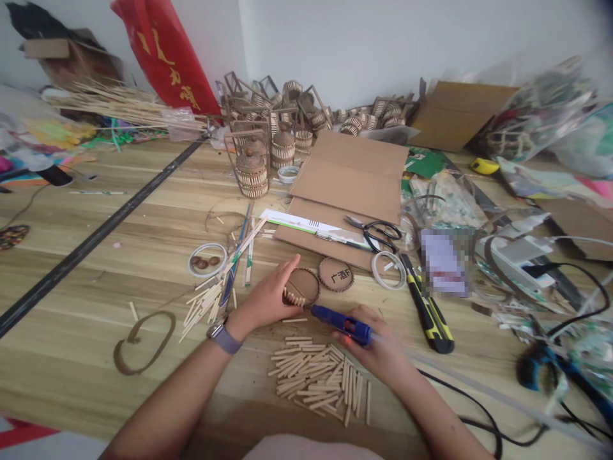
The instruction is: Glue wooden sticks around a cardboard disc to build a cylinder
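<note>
We seem to be gluing sticks (294, 298) round the disc (306, 283) our left hand (268, 291) grips toward the tabletop's (71, 358) near edge, right hand (378, 342) clasping the glue gun (341, 322), the next stick needing snug placement.

"Where's the stick pile (318, 377)?"
"On my feed, it lies on the surface (71, 364), before the round base (306, 284)."
"Behind that base?"
"I have cardboard (352, 169), scissors (368, 227) at its front right, buckets (252, 177) to its left."
"And sideways?"
"Right, a disc (336, 275), a ring (376, 271), then the cutter (428, 305); left, another ring (190, 263) around small discs (202, 263)."
</note>
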`<move>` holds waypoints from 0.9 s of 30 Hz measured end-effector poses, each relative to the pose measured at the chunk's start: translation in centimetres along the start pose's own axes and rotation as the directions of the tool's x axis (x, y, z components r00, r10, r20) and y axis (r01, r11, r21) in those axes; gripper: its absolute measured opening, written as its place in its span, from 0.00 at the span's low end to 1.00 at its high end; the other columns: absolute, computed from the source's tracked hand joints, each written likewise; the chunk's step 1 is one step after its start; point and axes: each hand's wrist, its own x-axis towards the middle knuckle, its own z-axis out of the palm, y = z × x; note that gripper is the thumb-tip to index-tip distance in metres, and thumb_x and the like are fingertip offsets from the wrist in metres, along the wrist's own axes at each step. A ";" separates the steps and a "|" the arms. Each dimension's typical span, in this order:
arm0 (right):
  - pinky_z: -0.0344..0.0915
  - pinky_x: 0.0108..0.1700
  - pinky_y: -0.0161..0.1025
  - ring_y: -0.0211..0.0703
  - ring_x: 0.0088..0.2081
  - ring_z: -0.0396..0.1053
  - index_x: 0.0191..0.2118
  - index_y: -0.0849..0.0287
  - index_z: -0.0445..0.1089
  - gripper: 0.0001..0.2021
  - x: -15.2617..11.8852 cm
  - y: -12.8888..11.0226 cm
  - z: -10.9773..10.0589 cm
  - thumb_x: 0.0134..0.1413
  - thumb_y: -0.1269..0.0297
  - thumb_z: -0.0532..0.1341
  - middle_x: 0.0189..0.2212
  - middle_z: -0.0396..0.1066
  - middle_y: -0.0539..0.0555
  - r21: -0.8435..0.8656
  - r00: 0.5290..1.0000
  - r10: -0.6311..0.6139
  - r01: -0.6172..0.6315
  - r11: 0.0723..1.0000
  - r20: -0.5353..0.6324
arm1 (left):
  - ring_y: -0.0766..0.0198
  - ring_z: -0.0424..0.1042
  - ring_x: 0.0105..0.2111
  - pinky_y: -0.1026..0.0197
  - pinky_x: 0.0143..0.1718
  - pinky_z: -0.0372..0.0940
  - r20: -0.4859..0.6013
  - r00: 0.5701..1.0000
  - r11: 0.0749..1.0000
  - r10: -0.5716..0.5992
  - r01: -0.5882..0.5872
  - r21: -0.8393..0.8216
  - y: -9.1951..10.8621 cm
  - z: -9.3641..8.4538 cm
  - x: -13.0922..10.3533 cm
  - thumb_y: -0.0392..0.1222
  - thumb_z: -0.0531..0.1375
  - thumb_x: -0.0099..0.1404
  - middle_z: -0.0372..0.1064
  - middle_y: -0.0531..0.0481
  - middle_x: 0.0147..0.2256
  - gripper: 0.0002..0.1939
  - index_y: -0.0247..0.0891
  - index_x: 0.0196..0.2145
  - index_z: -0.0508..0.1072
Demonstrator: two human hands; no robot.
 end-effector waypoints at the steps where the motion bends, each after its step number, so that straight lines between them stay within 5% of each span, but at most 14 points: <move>1: 0.66 0.32 0.41 0.46 0.29 0.69 0.28 0.55 0.68 0.12 0.0 0.1 0.0 0.57 0.53 0.60 0.25 0.72 0.54 0.048 0.998 0.061 -0.061 0.997 -0.012 | 0.46 0.57 0.63 0.46 0.63 0.55 0.003 1.000 1.000 -0.001 0.001 0.000 0.0 0.0 0.0 0.35 0.70 0.50 0.54 0.40 0.65 0.56 0.46 0.68 0.43; 3: 0.68 0.33 0.42 0.47 0.30 0.71 0.30 0.55 0.70 0.13 0.0 0.4 -0.1 0.54 0.50 0.61 0.27 0.74 0.54 0.133 0.975 0.219 -0.211 0.968 -0.049 | 0.46 0.57 0.63 0.46 0.63 0.55 0.010 1.000 1.000 -0.003 0.003 0.005 0.0 0.0 -0.1 0.35 0.70 0.51 0.53 0.40 0.65 0.56 0.46 0.68 0.42; 6: 0.68 0.34 0.44 0.50 0.31 0.73 0.35 0.57 0.74 0.20 0.1 1.1 -0.7 0.50 0.44 0.61 0.29 0.76 0.56 0.265 0.871 0.487 -0.456 0.850 -0.062 | 0.46 0.56 0.64 0.45 0.64 0.54 0.017 1.000 1.000 -0.002 0.002 0.014 -0.2 0.1 -0.1 0.35 0.70 0.51 0.52 0.39 0.66 0.56 0.46 0.68 0.41; 9: 0.66 0.30 0.41 0.48 0.28 0.71 0.35 0.60 0.74 0.26 0.5 1.9 -1.7 0.47 0.38 0.61 0.28 0.76 0.57 0.425 0.779 0.626 -0.581 0.694 0.045 | 0.47 0.55 0.64 0.46 0.64 0.53 0.031 1.000 1.000 -0.004 0.003 0.011 -0.4 0.1 -0.2 0.35 0.70 0.51 0.51 0.39 0.66 0.57 0.46 0.69 0.40; 12: 0.66 0.31 0.40 0.46 0.29 0.71 0.35 0.60 0.73 0.26 0.8 2.9 -2.8 0.47 0.38 0.61 0.28 0.75 0.56 0.487 0.792 0.601 -0.570 0.662 0.110 | 0.47 0.55 0.64 0.45 0.64 0.53 0.040 0.999 1.000 -0.002 0.002 -0.013 -0.5 0.2 -0.2 0.35 0.70 0.51 0.50 0.38 0.66 0.59 0.47 0.69 0.37; 14: 0.66 0.35 0.41 0.47 0.30 0.71 0.37 0.59 0.73 0.24 0.8 3.4 -3.4 0.50 0.41 0.60 0.29 0.76 0.56 0.350 0.801 0.599 -0.561 0.750 -0.001 | 0.47 0.56 0.64 0.45 0.64 0.54 0.036 0.999 0.999 0.003 -0.002 -0.033 -0.6 0.2 -0.2 0.35 0.71 0.51 0.49 0.37 0.67 0.61 0.48 0.69 0.35; 17: 0.65 0.40 0.47 0.52 0.34 0.71 0.37 0.59 0.74 0.18 0.6 3.2 -3.7 0.56 0.49 0.57 0.33 0.76 0.59 -0.122 0.847 0.410 -0.471 0.874 -0.338 | 0.47 0.55 0.64 0.44 0.63 0.54 0.030 1.000 0.998 0.004 -0.002 -0.064 -0.6 0.3 -0.2 0.33 0.71 0.50 0.47 0.36 0.67 0.62 0.48 0.69 0.33; 19: 0.63 0.40 0.48 0.52 0.34 0.69 0.34 0.59 0.73 0.15 0.7 2.1 -3.3 0.61 0.55 0.55 0.32 0.74 0.60 -0.394 0.904 0.150 -0.318 0.863 -0.400 | 0.48 0.55 0.65 0.43 0.64 0.53 0.026 1.000 0.997 0.002 0.000 -0.083 -0.6 0.2 -0.2 0.32 0.70 0.51 0.46 0.35 0.67 0.62 0.48 0.69 0.31; 22: 0.62 0.36 0.43 0.47 0.31 0.65 0.32 0.58 0.72 0.11 1.1 -0.8 -1.7 0.64 0.66 0.54 0.28 0.72 0.56 -0.487 0.968 -0.185 0.080 0.870 -0.171 | 0.47 0.53 0.65 0.41 0.64 0.51 0.018 1.000 0.996 0.002 -0.001 -0.093 -0.7 0.1 -0.1 0.33 0.69 0.52 0.43 0.35 0.68 0.61 0.47 0.69 0.31; 24: 0.62 0.38 0.40 0.45 0.33 0.66 0.32 0.58 0.70 0.10 1.6 -3.0 -0.2 0.63 0.74 0.54 0.30 0.73 0.55 -0.384 0.943 -0.329 0.320 0.866 0.043 | 0.47 0.50 0.66 0.40 0.65 0.49 0.017 1.000 0.995 0.008 -0.006 -0.096 -0.8 0.0 -0.2 0.33 0.68 0.53 0.42 0.35 0.68 0.60 0.46 0.69 0.31; 27: 0.64 0.38 0.40 0.45 0.34 0.67 0.36 0.60 0.70 0.07 2.4 -5.4 2.1 0.59 0.78 0.57 0.33 0.74 0.55 -0.344 0.888 -0.384 0.454 0.822 0.253 | 0.46 0.47 0.67 0.40 0.65 0.47 0.027 0.999 0.994 0.019 -0.016 -0.107 -0.9 -0.3 -0.2 0.33 0.67 0.53 0.40 0.35 0.69 0.59 0.45 0.69 0.31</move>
